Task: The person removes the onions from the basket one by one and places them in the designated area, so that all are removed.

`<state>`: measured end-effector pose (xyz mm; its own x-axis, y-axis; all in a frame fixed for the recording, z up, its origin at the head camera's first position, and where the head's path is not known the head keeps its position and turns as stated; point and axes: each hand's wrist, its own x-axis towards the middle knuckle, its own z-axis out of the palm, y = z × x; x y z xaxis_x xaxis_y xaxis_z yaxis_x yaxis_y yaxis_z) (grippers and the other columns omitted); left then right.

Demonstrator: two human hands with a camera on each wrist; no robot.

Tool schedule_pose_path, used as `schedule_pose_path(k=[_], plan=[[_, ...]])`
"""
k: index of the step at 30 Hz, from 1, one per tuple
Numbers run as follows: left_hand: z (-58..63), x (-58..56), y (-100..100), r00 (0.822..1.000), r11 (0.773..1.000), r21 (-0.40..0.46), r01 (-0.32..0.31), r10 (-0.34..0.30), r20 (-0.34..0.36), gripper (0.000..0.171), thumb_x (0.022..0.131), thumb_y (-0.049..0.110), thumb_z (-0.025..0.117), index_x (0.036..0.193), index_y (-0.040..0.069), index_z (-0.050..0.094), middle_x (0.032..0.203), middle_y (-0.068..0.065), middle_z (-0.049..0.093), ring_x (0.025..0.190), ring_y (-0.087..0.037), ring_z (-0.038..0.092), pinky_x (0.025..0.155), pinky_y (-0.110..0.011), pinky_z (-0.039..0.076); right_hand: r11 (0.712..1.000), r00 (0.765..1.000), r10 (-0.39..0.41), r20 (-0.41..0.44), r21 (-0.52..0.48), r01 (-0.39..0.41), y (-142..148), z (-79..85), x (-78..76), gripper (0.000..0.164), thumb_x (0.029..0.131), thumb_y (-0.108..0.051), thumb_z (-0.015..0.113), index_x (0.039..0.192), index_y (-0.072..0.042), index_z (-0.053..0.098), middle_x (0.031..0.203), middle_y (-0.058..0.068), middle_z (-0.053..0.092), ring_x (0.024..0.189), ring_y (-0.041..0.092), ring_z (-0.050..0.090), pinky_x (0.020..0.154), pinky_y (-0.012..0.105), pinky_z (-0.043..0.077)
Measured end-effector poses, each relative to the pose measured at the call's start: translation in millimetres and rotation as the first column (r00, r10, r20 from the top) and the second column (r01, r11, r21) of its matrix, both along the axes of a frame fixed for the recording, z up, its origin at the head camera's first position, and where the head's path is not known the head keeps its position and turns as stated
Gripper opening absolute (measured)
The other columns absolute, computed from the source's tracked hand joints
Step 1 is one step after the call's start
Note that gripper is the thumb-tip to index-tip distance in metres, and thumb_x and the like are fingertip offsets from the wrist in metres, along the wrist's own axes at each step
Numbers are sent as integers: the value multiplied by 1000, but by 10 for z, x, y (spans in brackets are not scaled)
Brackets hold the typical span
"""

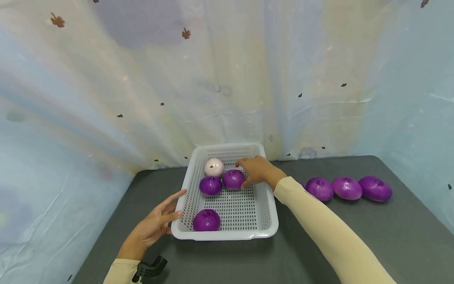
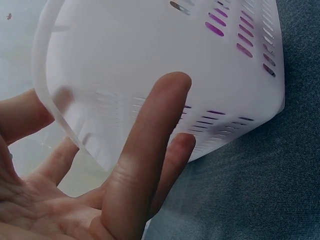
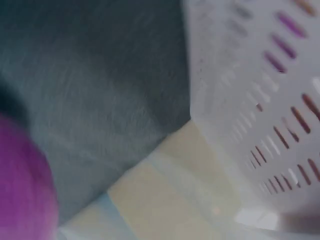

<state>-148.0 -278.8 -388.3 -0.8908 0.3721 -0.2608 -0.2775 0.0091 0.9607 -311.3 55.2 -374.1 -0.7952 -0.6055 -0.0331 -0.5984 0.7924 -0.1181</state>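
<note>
A white plastic basket (image 1: 227,236), glossy and rectangular with rounded corners and rows of narrow slots, sits in the lower middle of the frame on a matte, dark grey tabletop (image 1: 298,256). Inside are four smooth, shiny onions: a round white onion (image 1: 214,168) toward the back left, a red onion (image 1: 211,186) just in front of it, a squat red onion (image 1: 233,179) near the middle, and a flattened red onion (image 1: 207,220) by the front rim.

The right hand (image 1: 258,170) reaches into the basket, fingers and thumb apart beside the squat red onion; whether the thumb touches it is unclear. The left hand (image 1: 156,223) rests its extended, spread fingers against the basket's left side, unclamped.

At the right of the frame, three glossy purple onions (image 1: 347,188) lie in a row. A creased pastel curtain (image 1: 227,118) with small leaf prints fills the upper frame.
</note>
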Motion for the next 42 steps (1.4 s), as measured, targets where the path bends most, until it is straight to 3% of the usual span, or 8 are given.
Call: schedule_pose_path(k=[5, 10, 15, 19, 23, 29, 34, 42], plan=[[-1, -10, 3, 1000, 1000, 0, -1, 1, -2, 65, 98, 12, 53, 151, 34, 22, 142, -5, 43, 111, -26, 62, 74, -46, 57, 998, 998, 57, 19, 20, -57, -20, -9, 5, 95, 66, -61, 77, 146, -28, 37, 148, -4, 45, 128, 24, 52, 110, 45, 36], [-3, -12, -10, 1000, 1000, 3, 4, -4, -6, 66, 98, 12, 53, 152, 33, 21, 144, -7, 42, 112, -28, 61, 75, -48, 57, 997, 997, 75, 35, 24, -76, -27, -21, 0, 89, 68, -66, 73, 143, -31, 41, 145, -8, 49, 128, 18, 51, 110, 41, 37], [-3, 2, -27, 1000, 1000, -3, -3, 3, 0, 66, 98, 12, 52, 151, 34, 21, 144, -7, 39, 112, -27, 62, 74, -47, 57, 992, 992, 124, 30, -4, -124, -43, -8, 10, 86, 65, -62, 77, 139, -31, 46, 131, -8, 59, 116, 14, 57, 103, 39, 43], [-11, 32, -40, 1000, 1000, -8, -3, 3, 5, 66, 98, 12, 52, 151, 35, 21, 146, -11, 35, 112, -29, 62, 73, -46, 57, 987, 987, 158, 41, 17, -159, -64, -13, 14, 87, 63, -61, 80, 138, -33, 47, 125, -6, 59, 108, 15, 58, 99, 40, 44], [-19, 30, -28, 1000, 1000, -4, 5, -5, 7, 66, 98, 13, 52, 151, 35, 21, 146, -10, 35, 113, -29, 62, 73, -44, 57, 987, 987, 148, 58, 54, -151, -52, -12, 27, 84, 62, -62, 79, 137, -37, 48, 133, -9, 55, 113, 15, 57, 103, 41, 42], [-18, -7, -4, 1000, 1000, 7, -1, 1, 3, 65, 98, 12, 52, 151, 34, 22, 146, -9, 36, 112, -28, 62, 73, -45, 57, 993, 991, 110, 80, 34, -113, -11, 5, 37, 75, 61, -61, 81, 127, -39, 51, 120, -13, 62, 101, 11, 59, 94, 38, 47], [-13, -16, 6, 1000, 1000, 4, 6, -6, 2, 65, 98, 12, 53, 151, 34, 22, 145, -9, 38, 112, -27, 61, 76, -49, 56, 995, 989, 87, 117, 40, -92, -4, 16, 37, 83, 60, -60, 82, 134, -39, 48, 125, -11, 60, 107, 12, 58, 96, 39, 47], [-11, -11, -21, 1000, 1000, 15, 24, -24, -12, 65, 98, 11, 51, 152, 33, 20, 143, -7, 40, 112, -26, 62, 72, -43, 58, 997, 988, 82, 133, -13, -81, -28, 29, 32, 81, 61, -53, 84, 134, -37, 52, 128, -10, 60, 112, 13, 57, 98, 38, 47]])
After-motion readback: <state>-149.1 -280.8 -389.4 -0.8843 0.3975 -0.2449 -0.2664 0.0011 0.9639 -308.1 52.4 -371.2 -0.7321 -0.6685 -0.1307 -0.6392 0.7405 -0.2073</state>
